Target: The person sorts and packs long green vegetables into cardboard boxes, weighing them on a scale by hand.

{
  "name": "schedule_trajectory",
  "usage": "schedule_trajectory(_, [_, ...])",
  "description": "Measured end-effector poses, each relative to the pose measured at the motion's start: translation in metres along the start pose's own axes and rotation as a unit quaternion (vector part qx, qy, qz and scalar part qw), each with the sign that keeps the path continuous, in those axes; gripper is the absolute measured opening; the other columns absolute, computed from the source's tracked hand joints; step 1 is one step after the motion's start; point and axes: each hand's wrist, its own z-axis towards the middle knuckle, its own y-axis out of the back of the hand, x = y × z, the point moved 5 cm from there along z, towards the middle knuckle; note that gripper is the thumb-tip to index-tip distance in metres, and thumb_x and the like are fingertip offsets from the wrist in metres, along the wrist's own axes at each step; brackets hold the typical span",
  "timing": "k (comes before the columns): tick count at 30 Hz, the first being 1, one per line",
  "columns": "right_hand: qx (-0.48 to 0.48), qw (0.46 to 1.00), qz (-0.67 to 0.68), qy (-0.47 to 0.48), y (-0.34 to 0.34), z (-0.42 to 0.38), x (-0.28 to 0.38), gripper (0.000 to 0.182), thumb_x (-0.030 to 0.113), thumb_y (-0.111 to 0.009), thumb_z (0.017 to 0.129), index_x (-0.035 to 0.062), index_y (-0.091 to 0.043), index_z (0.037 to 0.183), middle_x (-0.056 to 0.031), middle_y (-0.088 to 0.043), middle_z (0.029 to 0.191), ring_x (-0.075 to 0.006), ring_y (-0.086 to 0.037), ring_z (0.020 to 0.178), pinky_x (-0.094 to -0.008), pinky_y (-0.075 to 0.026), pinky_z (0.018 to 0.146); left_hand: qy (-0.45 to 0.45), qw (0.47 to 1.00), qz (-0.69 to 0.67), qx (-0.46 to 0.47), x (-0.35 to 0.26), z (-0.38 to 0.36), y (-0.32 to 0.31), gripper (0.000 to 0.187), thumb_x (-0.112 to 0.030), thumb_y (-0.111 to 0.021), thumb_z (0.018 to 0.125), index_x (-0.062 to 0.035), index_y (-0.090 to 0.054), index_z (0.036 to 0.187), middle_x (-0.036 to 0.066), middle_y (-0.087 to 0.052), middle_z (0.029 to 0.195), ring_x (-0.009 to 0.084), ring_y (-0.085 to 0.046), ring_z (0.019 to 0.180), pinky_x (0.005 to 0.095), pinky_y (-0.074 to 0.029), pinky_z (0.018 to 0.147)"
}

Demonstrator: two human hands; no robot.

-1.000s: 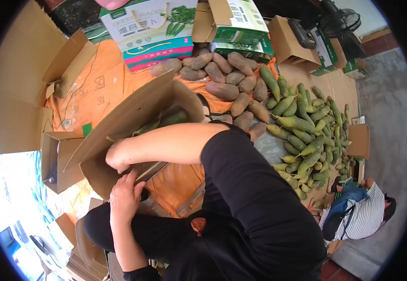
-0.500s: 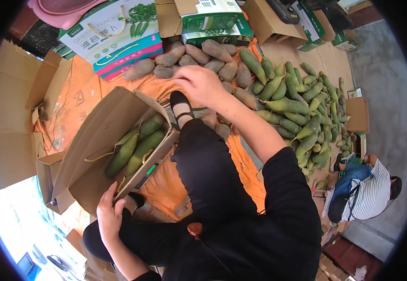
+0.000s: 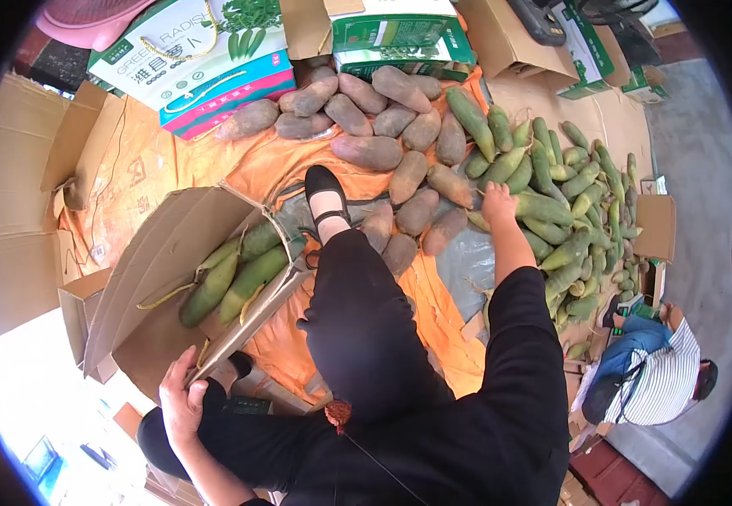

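My left hand (image 3: 182, 401) grips the near rim of an open, tilted cardboard box (image 3: 142, 333). Several green radishes (image 3: 214, 287) lie inside it, along with a yellow cord. At the right, my right hand (image 3: 498, 205) has its fingers curled over the left end of a long green radish (image 3: 543, 208) at the edge of a large pile. Reddish-brown radishes (image 3: 417, 211) lie just left of that hand, on an orange sheet (image 3: 172, 173).
Printed cartons (image 3: 214, 76) and a green box (image 3: 395, 38) stand along the back. A pink basin (image 3: 88, 21) is at the upper left. Another person in a striped top (image 3: 661, 375) crouches at the far right. My shoe (image 3: 325, 192) rests between the box and the radishes.
My right hand has moved right, from above the reddish-brown radishes to the green pile. A reddish-brown radish now shows near where it was. My left hand stays on the box rim.
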Motion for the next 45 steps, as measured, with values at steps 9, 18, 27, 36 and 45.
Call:
schedule_trajectory(9, [-0.019,0.99,-0.137,0.033,-0.048,0.014,-0.017,0.026,0.019,-0.046,0.086,0.0171,-0.066,0.103,0.0014,-0.06,0.109,-0.0168,-0.048,0.111,-0.0433,-0.039,0.084,0.03,0.997,0.074,0.014,-0.003,0.005,0.001,0.083,-0.074,-0.045,0.072,-0.0011,-0.059,0.11,0.018,-0.058,0.081,0.0372,-0.058,0.077,0.0404,-0.046,0.07])
schedule_trajectory(18, [-0.058,0.981,-0.141,0.116,-0.054,-0.012,-0.014,0.017,0.019,-0.051,0.084,0.02,-0.066,0.092,0.0004,-0.064,0.091,-0.0189,-0.054,0.1,-0.0503,-0.038,0.085,0.021,0.996,0.082,0.03,-0.004,0.003,0.002,0.076,-0.069,-0.049,0.072,-0.0031,-0.059,0.11,0.017,-0.06,0.084,0.0378,-0.058,0.083,0.042,-0.047,0.073])
schedule_trajectory(27, [-0.15,0.945,0.242,0.164,0.006,-0.03,0.01,0.01,0.014,-0.051,0.087,0.0113,-0.059,0.093,-0.0069,-0.063,0.087,-0.0227,-0.058,0.087,-0.0449,-0.044,0.08,-0.01,0.995,0.085,0.049,0.003,-0.003,0.002,0.074,-0.065,-0.052,0.072,-0.0014,-0.058,0.11,0.018,-0.058,0.085,0.0391,-0.057,0.084,0.0435,-0.047,0.075])
schedule_trajectory(36, [-0.069,0.632,0.771,0.043,0.12,-0.087,-0.005,0.013,0.018,-0.045,0.095,0.0084,-0.054,0.096,-0.0054,-0.058,0.099,-0.0171,-0.054,0.093,-0.0373,-0.046,0.078,-0.043,0.995,0.081,0.036,0.003,-0.01,0.003,0.065,-0.055,-0.059,0.073,-0.0006,-0.059,0.109,0.018,-0.06,0.091,0.0379,-0.058,0.088,0.0432,-0.047,0.077])
schedule_trajectory(45, [-0.02,0.48,0.753,0.45,0.344,-0.241,0.052,0.014,0.014,-0.043,0.095,0.0054,-0.049,0.105,-0.0097,-0.054,0.104,-0.0269,-0.047,0.115,-0.0422,-0.035,0.099,-0.028,0.996,0.079,0.033,0.005,-0.015,0.005,0.057,-0.048,-0.062,0.076,-0.0011,-0.059,0.109,0.017,-0.061,0.094,0.0363,-0.059,0.09,0.0428,-0.047,0.078])
